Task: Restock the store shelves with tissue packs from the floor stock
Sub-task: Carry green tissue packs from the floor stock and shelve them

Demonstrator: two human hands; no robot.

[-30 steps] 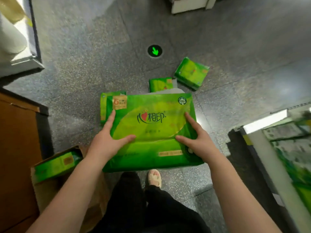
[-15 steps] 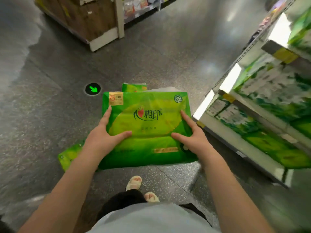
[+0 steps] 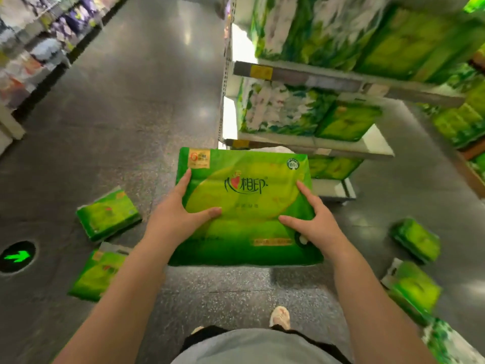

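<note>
Green packs (image 3: 108, 215) lie on the floor (image 3: 110, 122) at lower left. At centre frame our left hand (image 3: 175, 215) and right hand (image 3: 313, 223) each grip a side of a large tissue pack (image 3: 248, 206), held off the floor below the shelves (image 3: 309, 74) at upper right.

A dark speckled stone-tile floor (image 3: 126, 132) with glossy light patches fills the frame's middle, a round green-arrow floor marker (image 3: 17, 256) glowing lower left.

The person wears a light grey top (image 3: 252, 348) and dark trousers (image 3: 207, 334). Both forearms are bare, with no sleeves showing. One foot wears a pale slipper (image 3: 280, 317) with an open front.
</note>
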